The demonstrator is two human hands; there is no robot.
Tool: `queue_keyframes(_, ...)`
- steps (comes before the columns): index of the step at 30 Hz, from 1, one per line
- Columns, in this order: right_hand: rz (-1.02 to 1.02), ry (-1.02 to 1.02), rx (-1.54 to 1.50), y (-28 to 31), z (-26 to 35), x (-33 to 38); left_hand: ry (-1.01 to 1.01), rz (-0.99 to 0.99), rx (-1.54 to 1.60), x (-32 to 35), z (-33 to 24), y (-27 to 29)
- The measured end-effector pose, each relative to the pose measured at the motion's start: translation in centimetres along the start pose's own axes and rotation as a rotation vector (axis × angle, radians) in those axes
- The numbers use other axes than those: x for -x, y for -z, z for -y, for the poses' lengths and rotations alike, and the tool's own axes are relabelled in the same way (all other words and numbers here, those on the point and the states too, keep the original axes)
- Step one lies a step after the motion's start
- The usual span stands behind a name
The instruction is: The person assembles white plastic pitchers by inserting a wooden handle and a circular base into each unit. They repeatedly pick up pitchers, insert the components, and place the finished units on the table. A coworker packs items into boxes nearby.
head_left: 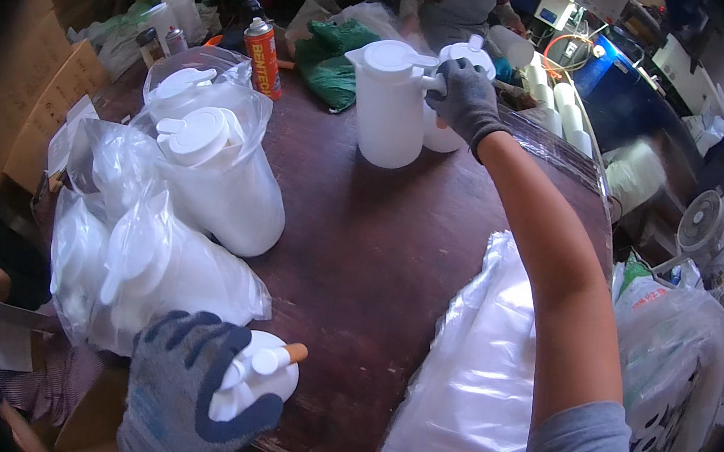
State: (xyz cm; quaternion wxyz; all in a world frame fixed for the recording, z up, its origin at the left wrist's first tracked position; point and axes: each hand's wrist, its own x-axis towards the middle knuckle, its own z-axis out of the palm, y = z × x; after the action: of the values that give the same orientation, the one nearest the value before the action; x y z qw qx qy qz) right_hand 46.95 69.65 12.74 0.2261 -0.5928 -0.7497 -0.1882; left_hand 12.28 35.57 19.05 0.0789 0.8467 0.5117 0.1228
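My right hand [463,100], in a grey glove, is closed round the handle of a white lidded pitcher [388,123] standing upright on the far part of the table. A second white pitcher [442,136] stands right behind it, partly hidden by my hand. At the near left, my gloved left hand [182,384] curls round a white round plastic piece [279,383]. A small white cylinder with an orange-brown end [291,355] lies across that piece; what it is I cannot make out. Pitchers in clear plastic bags [228,199] crowd the left side, some upright, others lying down.
Flat clear plastic bags [468,396] are stacked on the dark table [346,295] at right. An orange spray can [263,61] and a green bag [336,56] are at the back. Another person [456,6] sits across the table. A fan [700,220] stands at right.
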Motion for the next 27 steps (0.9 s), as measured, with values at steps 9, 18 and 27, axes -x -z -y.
queue_keyframes(9, -0.055, 0.168, -0.228, 9.5, 4.0, 11.1, -0.137, -0.225, 0.003, 2.3, -0.9, -0.4)
queue_keyframes(18, 0.119, -0.115, -0.585, 24.3, 13.6, 26.5, -0.090, -0.276, 0.027, 7.1, 1.2, -0.1)
queue_keyframes(27, 0.091, 0.046, -0.041, 27.2, 18.9, 33.1, -0.056, -0.345, 0.260, 19.1, 2.5, 3.7)
